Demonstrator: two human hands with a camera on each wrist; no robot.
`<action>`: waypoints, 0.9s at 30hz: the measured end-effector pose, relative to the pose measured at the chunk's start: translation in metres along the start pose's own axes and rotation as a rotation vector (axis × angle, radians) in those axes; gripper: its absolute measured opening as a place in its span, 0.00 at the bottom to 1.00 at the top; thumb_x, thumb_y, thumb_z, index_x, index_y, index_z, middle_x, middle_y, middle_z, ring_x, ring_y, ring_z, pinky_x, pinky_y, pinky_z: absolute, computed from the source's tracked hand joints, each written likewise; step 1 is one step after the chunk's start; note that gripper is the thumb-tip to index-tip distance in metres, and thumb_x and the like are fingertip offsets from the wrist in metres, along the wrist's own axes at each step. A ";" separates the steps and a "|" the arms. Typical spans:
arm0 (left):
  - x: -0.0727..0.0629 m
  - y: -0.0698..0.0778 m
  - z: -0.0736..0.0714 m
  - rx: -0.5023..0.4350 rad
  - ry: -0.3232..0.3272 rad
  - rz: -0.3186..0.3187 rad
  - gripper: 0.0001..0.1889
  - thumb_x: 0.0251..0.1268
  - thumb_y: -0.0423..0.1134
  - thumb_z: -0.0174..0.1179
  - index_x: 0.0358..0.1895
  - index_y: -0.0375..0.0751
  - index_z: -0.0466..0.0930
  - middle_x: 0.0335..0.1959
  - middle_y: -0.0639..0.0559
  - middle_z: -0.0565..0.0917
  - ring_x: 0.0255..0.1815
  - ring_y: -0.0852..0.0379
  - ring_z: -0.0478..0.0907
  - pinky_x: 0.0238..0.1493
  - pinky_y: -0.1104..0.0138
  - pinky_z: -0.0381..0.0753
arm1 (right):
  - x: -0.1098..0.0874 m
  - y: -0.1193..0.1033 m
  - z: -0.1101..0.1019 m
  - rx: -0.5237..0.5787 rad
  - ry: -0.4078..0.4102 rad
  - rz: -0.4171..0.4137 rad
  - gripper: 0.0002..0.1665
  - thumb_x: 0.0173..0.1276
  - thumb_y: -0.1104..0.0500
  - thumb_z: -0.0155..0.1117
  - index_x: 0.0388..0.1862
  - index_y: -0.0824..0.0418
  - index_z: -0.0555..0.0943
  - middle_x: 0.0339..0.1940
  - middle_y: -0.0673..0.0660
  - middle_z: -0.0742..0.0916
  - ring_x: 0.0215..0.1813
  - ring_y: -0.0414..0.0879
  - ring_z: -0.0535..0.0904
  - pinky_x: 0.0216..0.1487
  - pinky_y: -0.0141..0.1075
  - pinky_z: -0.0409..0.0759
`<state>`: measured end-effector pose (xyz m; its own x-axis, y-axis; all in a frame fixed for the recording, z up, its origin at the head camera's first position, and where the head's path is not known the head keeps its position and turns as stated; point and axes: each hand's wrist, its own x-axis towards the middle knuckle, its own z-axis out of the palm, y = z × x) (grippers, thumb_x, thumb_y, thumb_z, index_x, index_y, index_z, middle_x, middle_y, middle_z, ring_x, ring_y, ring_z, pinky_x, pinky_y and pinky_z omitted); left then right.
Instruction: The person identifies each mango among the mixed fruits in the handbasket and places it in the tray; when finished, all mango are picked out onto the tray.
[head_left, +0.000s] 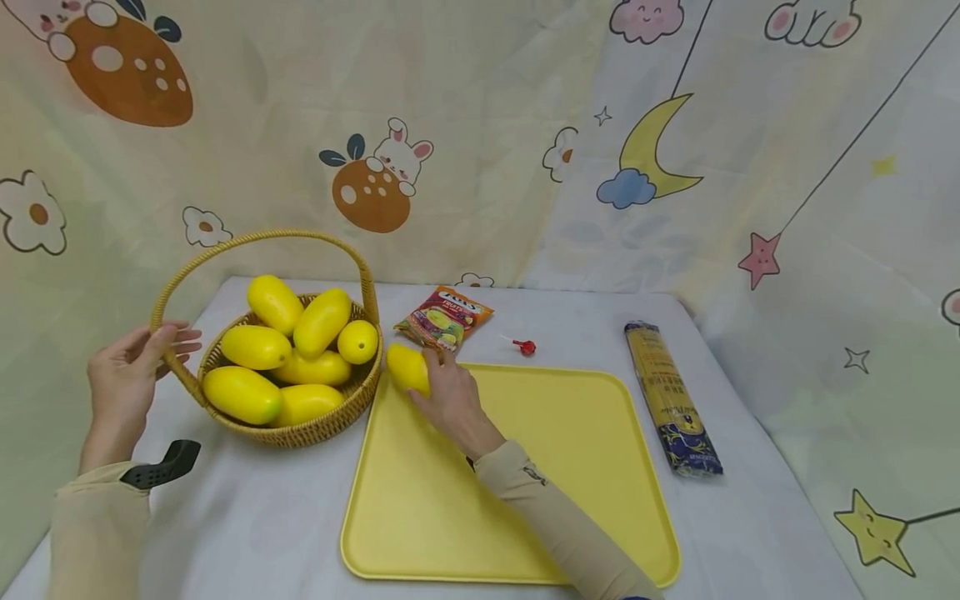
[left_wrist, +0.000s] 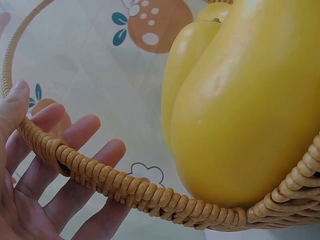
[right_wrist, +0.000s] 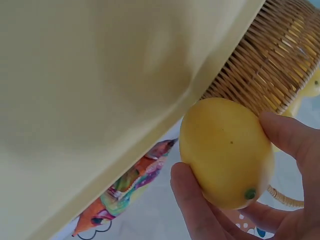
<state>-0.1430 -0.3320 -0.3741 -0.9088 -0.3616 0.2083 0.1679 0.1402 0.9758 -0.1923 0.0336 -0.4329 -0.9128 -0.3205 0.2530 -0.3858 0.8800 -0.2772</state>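
Observation:
A round wicker basket [head_left: 322, 429] with a tall arched handle [head_left: 258, 236] holds several yellow mangoes [head_left: 255, 347]. My left hand [head_left: 123, 375] is at the handle's left foot. In the left wrist view its thumb [left_wrist: 12, 110] lies over the handle while spread fingers [left_wrist: 82, 130] pass behind it. My right hand [head_left: 457, 400] holds a single mango [head_left: 407, 369] over the far left corner of a yellow tray [head_left: 540, 483], close beside the basket. The right wrist view shows that mango [right_wrist: 227, 152] between thumb and fingers, its green stem spot exposed.
Behind the tray lie an orange candy packet [head_left: 444, 318] and a small red lollipop [head_left: 525, 347]. Along the tray's right side is a long plastic-wrapped pack [head_left: 675, 400], apparently noodles. A printed cloth [head_left: 487, 125] hangs behind the white-covered table [head_left: 247, 533].

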 end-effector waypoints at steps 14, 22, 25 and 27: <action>0.000 -0.001 0.001 -0.040 0.000 0.002 0.19 0.67 0.44 0.58 0.56 0.39 0.80 0.36 0.65 0.87 0.36 0.71 0.84 0.38 0.84 0.77 | -0.005 0.004 0.018 -0.037 0.000 -0.052 0.38 0.62 0.42 0.67 0.61 0.64 0.69 0.45 0.64 0.81 0.23 0.49 0.80 0.23 0.33 0.80; 0.000 -0.001 0.001 -0.032 0.001 0.005 0.18 0.67 0.44 0.58 0.55 0.39 0.80 0.36 0.65 0.87 0.36 0.70 0.84 0.39 0.84 0.77 | -0.002 0.006 0.016 -0.086 -0.037 -0.027 0.39 0.63 0.37 0.63 0.62 0.64 0.71 0.45 0.63 0.82 0.29 0.50 0.82 0.28 0.36 0.82; -0.001 0.000 0.002 -0.024 0.002 0.005 0.19 0.67 0.45 0.57 0.56 0.39 0.80 0.36 0.65 0.87 0.37 0.70 0.84 0.39 0.84 0.77 | -0.001 0.007 0.014 -0.107 -0.006 -0.045 0.38 0.63 0.36 0.63 0.60 0.63 0.74 0.44 0.62 0.83 0.30 0.50 0.83 0.27 0.37 0.82; -0.001 0.000 0.002 -0.021 0.002 0.003 0.19 0.67 0.45 0.57 0.56 0.39 0.79 0.36 0.65 0.87 0.37 0.70 0.83 0.39 0.84 0.77 | 0.000 0.007 0.013 -0.123 0.015 -0.061 0.37 0.63 0.36 0.63 0.58 0.63 0.75 0.44 0.62 0.83 0.30 0.50 0.82 0.25 0.36 0.81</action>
<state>-0.1429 -0.3301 -0.3741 -0.9074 -0.3630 0.2116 0.1788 0.1222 0.9763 -0.1965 0.0356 -0.4469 -0.8859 -0.3698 0.2802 -0.4199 0.8959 -0.1453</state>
